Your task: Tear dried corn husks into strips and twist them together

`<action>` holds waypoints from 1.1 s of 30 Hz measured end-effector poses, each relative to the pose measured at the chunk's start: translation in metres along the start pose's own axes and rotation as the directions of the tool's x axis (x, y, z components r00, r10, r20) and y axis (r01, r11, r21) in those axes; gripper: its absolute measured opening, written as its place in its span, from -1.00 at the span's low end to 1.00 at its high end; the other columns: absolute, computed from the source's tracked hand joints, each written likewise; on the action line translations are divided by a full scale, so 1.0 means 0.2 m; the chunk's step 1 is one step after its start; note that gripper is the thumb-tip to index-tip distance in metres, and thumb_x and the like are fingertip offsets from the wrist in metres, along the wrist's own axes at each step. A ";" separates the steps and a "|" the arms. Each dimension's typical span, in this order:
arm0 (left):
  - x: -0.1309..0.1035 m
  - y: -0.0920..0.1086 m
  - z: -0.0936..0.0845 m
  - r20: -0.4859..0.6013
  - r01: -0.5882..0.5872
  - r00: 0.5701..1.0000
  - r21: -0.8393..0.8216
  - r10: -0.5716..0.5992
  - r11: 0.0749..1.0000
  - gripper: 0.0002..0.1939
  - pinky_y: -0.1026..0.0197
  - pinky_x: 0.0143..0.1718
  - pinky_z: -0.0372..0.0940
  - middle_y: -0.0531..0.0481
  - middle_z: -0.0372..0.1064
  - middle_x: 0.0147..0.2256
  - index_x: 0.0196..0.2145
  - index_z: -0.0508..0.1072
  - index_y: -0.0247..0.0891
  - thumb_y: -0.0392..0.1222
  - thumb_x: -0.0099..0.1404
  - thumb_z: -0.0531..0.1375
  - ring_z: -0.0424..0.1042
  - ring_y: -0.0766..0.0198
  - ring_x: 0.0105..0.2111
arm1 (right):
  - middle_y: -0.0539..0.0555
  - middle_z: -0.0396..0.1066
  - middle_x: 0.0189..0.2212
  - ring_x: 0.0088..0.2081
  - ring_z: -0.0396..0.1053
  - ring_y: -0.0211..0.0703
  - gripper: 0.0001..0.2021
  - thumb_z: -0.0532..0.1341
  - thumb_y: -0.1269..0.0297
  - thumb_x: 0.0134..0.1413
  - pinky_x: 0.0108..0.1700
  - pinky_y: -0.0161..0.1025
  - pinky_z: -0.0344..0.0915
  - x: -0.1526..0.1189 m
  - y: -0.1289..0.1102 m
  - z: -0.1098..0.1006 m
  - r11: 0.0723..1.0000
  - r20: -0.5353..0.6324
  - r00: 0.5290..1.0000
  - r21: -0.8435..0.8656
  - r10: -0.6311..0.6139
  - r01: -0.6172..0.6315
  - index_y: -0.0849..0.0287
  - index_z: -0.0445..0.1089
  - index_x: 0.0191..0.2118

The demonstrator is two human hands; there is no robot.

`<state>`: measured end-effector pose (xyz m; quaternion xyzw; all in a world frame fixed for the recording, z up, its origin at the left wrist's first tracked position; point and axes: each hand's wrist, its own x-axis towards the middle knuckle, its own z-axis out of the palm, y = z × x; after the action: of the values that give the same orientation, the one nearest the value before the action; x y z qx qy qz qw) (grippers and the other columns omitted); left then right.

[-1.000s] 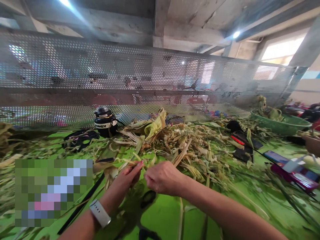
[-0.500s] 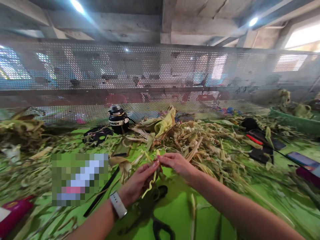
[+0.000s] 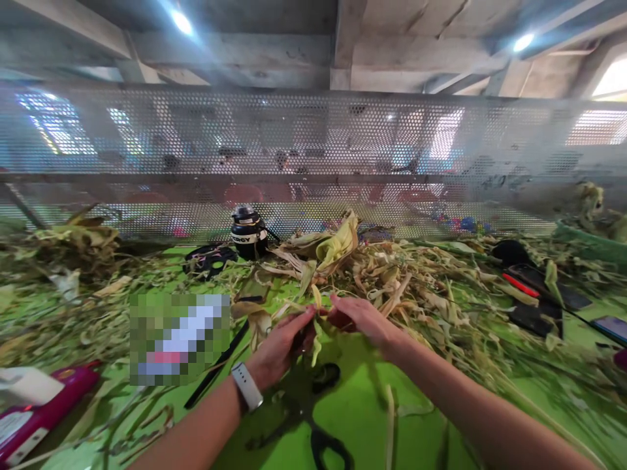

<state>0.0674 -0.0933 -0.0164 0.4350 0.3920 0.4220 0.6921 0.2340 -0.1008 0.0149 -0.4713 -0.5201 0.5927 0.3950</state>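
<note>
A small yellow-green husk piece (image 3: 317, 336) hangs between my two hands. My left hand (image 3: 284, 341), with a pale watch band on its wrist, is closed, its thumb and fingers pinching this piece. Close on the other side, my right hand (image 3: 360, 318) has its fingers bent together at the piece; what its fingertips hold is hidden. Below the hands, dark scissors (image 3: 306, 414) lie on the green table surface (image 3: 367, 418). Just beyond the hands rises a heap of dry husks (image 3: 375, 261).
A black jar (image 3: 248, 234) stands behind a dark mask-like item (image 3: 209, 261). At the left lie a magenta device (image 3: 53, 405) and a blurred-out patch. Dark items with a red strip (image 3: 520, 285), a phone (image 3: 612, 326) and a green basket (image 3: 592, 245) are at the right.
The view has turned slightly left, so the scene sits further right. My right hand's fingers have shifted slightly away from my left fingertips, and the husk piece hangs more upright.
</note>
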 end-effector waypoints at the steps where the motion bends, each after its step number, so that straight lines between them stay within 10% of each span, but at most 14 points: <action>1: 0.00 0.01 0.00 -0.009 -0.014 1.000 -0.005 0.014 1.000 -0.62 0.39 -0.64 -0.06 0.18 0.10 -0.63 -0.44 0.40 -0.29 0.09 -0.02 0.31 0.04 0.48 -0.65 | -0.06 0.31 -0.62 -0.57 0.24 -0.32 -0.56 0.19 -0.13 -0.04 -0.45 -0.32 0.18 -0.01 0.00 0.00 0.997 0.069 0.997 -0.078 0.019 -0.014 0.22 0.31 -0.57; 8: 0.03 0.05 -0.04 0.144 -0.088 0.989 0.347 0.039 0.934 -0.57 0.31 -0.63 -0.27 0.24 -0.14 -0.68 -0.59 0.29 -0.28 0.17 0.06 0.22 -0.20 0.45 -0.65 | -0.16 0.07 -0.72 -0.64 -0.01 -0.40 -0.73 0.20 0.15 -0.03 -0.56 -0.38 -0.05 0.01 0.02 -0.01 0.974 0.061 0.997 -0.218 -0.046 0.059 0.22 0.27 -0.59; 15: 0.02 0.07 -0.03 0.254 -0.203 0.960 0.358 0.114 0.911 -0.63 0.33 -0.60 -0.10 0.14 0.12 -0.62 -0.43 0.48 -0.29 0.12 0.06 0.24 -0.02 0.41 -0.60 | -0.10 0.17 -0.69 -0.60 0.12 -0.33 -0.80 0.11 0.33 -0.04 -0.50 -0.34 0.10 0.00 -0.03 -0.06 0.873 -0.009 0.991 -0.475 -0.132 0.112 0.21 0.26 -0.61; 20: 0.00 0.04 0.00 0.400 -0.155 0.917 0.350 0.002 0.924 -0.63 0.31 -0.51 0.04 0.02 0.30 -0.56 -0.44 0.56 -0.32 0.09 0.02 0.29 0.16 0.35 -0.54 | 0.18 0.41 -0.09 -0.02 0.28 -0.03 -0.74 0.20 0.23 0.02 0.05 -0.02 0.14 -0.02 -0.04 -0.03 0.569 0.083 0.821 -0.681 -0.565 0.460 0.17 0.44 -0.15; 26: -0.03 0.02 0.02 0.407 -0.086 0.913 0.278 -0.036 0.957 -0.65 0.32 -0.61 -0.12 0.14 0.08 -0.67 -0.53 0.51 -0.32 0.08 0.00 0.32 -0.01 0.45 -0.64 | 0.10 0.45 -0.31 -0.27 0.37 -0.13 -0.65 0.27 -0.03 -0.08 -0.22 -0.19 0.29 0.00 0.03 0.03 0.925 0.083 0.953 -0.230 -0.291 0.302 0.21 0.46 -0.40; 33: -0.02 -0.02 0.00 0.385 -0.047 0.922 0.203 -0.035 0.978 -0.59 0.34 -0.65 -0.25 0.21 -0.07 -0.71 -0.43 0.54 -0.36 0.12 0.03 0.29 -0.14 0.51 -0.69 | -0.03 0.32 -0.51 -0.45 0.22 -0.30 -0.65 0.31 -0.02 -0.14 -0.37 -0.32 0.19 0.00 0.01 0.04 0.957 -0.133 0.951 0.037 -0.280 0.287 0.21 0.38 -0.46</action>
<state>0.0678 -0.0982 -0.0193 0.5811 0.2885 0.2865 0.7050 0.2254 -0.1023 0.0128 -0.4171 -0.5397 0.5131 0.5210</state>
